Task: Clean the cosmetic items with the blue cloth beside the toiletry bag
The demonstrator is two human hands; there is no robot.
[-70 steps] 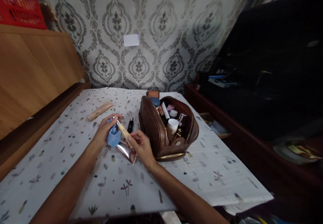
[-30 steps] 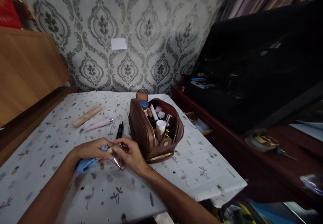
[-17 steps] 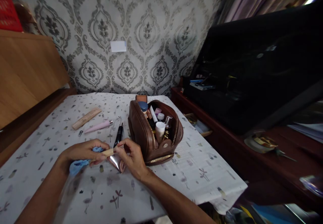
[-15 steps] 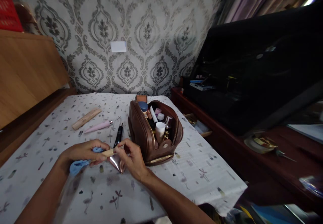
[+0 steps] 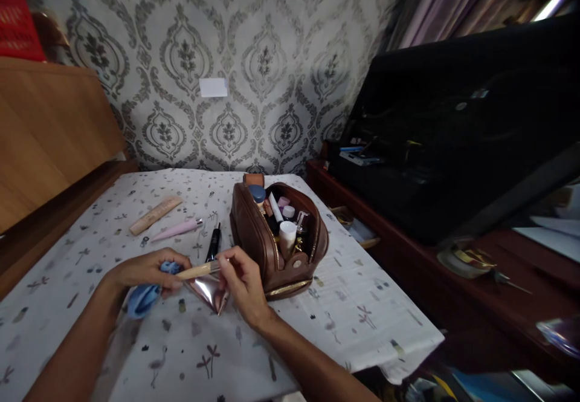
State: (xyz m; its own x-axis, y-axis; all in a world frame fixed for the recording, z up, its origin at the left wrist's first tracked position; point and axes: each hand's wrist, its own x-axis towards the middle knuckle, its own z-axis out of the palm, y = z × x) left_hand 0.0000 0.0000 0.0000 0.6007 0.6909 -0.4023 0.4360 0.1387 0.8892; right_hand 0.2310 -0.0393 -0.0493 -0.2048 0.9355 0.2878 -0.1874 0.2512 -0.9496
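the slim beige tube (image 5: 196,271) is held level between both hands, a little above the surface (image 5: 362,317) near its front edge. the left hand (image 5: 145,269) closes its fingers on the blue cloth (image 5: 141,298) and on one end of the tube together, and the right hand (image 5: 242,281) pinches the other end, where a small metal part shows. under them a shiny rose-gold tube (image 5: 206,290) lies flat on the surface. the step in hand looks like wiping the tube with the cloth, and it seems to be in the middle of it. the next move, i think, calls for a steady grip of the right hand while the cloth slides along the tube, without pushing the shiny tube below. the open brown pouch (image 5: 263,245) stands just beside the right hand, full of small bottles. toward the far left corner lie a black tube (image 5: 212,243), a pink tube (image 5: 177,228) and a tan flat stick (image 5: 155,214), each apart.
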